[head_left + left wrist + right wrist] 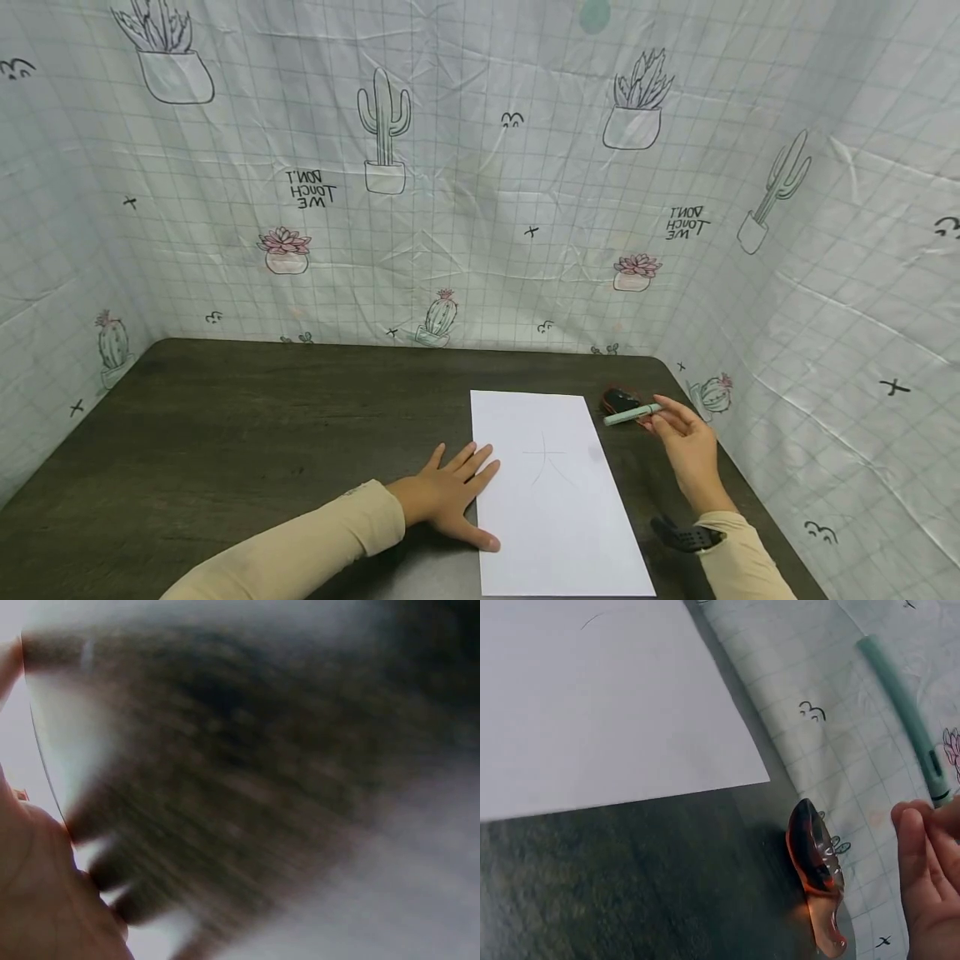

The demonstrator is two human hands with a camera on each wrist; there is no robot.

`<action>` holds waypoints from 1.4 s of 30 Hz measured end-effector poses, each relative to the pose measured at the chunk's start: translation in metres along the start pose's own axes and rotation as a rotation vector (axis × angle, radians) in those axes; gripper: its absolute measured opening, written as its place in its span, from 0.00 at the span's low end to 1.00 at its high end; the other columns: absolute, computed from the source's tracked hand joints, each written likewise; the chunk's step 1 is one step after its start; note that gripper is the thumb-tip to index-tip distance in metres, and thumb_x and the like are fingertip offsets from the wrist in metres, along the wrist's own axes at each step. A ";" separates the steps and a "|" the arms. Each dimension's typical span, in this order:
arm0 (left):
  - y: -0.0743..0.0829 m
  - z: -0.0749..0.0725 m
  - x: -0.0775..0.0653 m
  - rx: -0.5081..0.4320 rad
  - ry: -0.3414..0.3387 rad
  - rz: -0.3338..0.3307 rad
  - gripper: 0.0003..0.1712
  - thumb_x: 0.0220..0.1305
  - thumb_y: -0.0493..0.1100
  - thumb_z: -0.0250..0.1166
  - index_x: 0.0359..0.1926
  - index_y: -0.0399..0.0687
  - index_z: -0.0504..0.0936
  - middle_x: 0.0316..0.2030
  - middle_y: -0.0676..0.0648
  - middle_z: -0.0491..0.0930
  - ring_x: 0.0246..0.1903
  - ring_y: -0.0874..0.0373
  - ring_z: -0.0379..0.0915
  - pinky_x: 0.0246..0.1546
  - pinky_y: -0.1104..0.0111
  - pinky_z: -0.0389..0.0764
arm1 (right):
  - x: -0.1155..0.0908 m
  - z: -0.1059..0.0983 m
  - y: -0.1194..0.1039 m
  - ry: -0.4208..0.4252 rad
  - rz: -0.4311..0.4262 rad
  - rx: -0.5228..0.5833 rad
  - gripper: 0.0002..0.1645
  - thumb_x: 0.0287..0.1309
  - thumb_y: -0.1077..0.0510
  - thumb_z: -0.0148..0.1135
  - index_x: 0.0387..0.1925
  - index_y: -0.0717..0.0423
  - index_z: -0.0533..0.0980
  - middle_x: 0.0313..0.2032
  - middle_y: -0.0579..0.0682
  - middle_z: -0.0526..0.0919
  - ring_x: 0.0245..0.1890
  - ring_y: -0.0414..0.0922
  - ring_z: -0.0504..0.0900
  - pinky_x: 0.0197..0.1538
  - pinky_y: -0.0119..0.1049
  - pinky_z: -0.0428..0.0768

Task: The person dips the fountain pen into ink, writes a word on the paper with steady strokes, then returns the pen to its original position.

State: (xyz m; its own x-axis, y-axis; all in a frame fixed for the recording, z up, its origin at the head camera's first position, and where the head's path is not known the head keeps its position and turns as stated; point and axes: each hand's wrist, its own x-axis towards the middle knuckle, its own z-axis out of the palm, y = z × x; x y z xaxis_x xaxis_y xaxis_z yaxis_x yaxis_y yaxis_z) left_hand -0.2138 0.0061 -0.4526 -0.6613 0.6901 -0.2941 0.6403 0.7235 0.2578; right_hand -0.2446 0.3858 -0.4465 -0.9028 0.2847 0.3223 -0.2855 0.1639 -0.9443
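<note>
A white sheet of paper [555,533] lies on the dark table, with a few thin strokes [545,454] drawn in its upper half: a cross and two slanting lines. My left hand [453,492] rests flat with spread fingers over the paper's left edge. Right of the sheet, my right hand [690,454] pinches a light green pen [630,414] near one end, above the table. The right wrist view shows the pen [900,701] with its clip close to the fingertips. Blur fills most of the left wrist view, where part of the left hand [45,885] shows.
Beneath the pen, by the paper's right corner, lies a small black object [619,400] with a red-orange see-through edge; its kind is unclear. A cactus-printed cloth [465,183] hangs behind and on both sides. The dark tabletop [262,433] stretches left of the paper.
</note>
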 end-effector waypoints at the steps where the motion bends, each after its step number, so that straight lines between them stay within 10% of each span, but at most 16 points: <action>1: 0.001 -0.001 -0.001 0.003 0.002 0.000 0.62 0.49 0.83 0.52 0.76 0.62 0.41 0.76 0.53 0.31 0.75 0.55 0.25 0.69 0.42 0.34 | 0.000 -0.001 0.000 -0.006 0.008 0.091 0.20 0.63 0.71 0.56 0.56 0.72 0.71 0.34 0.46 0.85 0.34 0.36 0.86 0.42 0.29 0.81; 7: 0.001 0.000 -0.002 0.011 0.011 -0.005 0.61 0.49 0.82 0.52 0.76 0.61 0.42 0.76 0.53 0.32 0.75 0.54 0.27 0.68 0.41 0.36 | 0.002 -0.003 -0.003 -0.029 0.062 0.349 0.13 0.67 0.66 0.54 0.52 0.59 0.73 0.38 0.49 0.83 0.37 0.40 0.84 0.45 0.33 0.82; 16: 0.001 -0.001 -0.001 0.004 0.015 -0.006 0.61 0.50 0.82 0.53 0.76 0.61 0.42 0.76 0.53 0.33 0.75 0.54 0.27 0.69 0.41 0.36 | 0.002 -0.007 -0.006 -0.022 0.204 0.373 0.24 0.63 0.70 0.56 0.54 0.50 0.59 0.35 0.46 0.87 0.33 0.39 0.86 0.40 0.30 0.82; 28: -0.002 0.000 0.004 -0.020 -0.005 -0.002 0.62 0.48 0.84 0.51 0.76 0.63 0.39 0.76 0.54 0.29 0.75 0.55 0.24 0.68 0.41 0.34 | 0.008 -0.011 0.000 0.047 0.410 0.062 0.11 0.59 0.60 0.65 0.43 0.57 0.76 0.29 0.36 0.84 0.32 0.30 0.83 0.40 0.25 0.81; 33: -0.006 0.006 0.010 -0.024 0.016 0.006 0.63 0.47 0.85 0.50 0.76 0.64 0.39 0.76 0.55 0.29 0.74 0.55 0.23 0.68 0.41 0.32 | 0.009 -0.011 0.008 0.089 0.428 -0.145 0.29 0.59 0.59 0.65 0.56 0.73 0.71 0.25 0.33 0.79 0.28 0.27 0.80 0.37 0.24 0.81; 42: 0.000 -0.001 0.004 -0.016 0.011 0.002 0.61 0.49 0.82 0.53 0.76 0.62 0.41 0.76 0.54 0.31 0.75 0.54 0.26 0.68 0.41 0.35 | 0.004 -0.013 0.018 0.073 0.446 -0.310 0.30 0.60 0.60 0.65 0.56 0.79 0.70 0.38 0.52 0.80 0.26 0.27 0.80 0.35 0.25 0.81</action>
State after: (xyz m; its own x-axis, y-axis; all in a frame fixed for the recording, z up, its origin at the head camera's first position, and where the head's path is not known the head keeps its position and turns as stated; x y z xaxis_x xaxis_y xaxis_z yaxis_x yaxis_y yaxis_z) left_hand -0.2169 0.0084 -0.4531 -0.6642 0.6918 -0.2833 0.6355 0.7221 0.2734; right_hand -0.2495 0.4020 -0.4613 -0.8868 0.4533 -0.0902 0.2376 0.2797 -0.9302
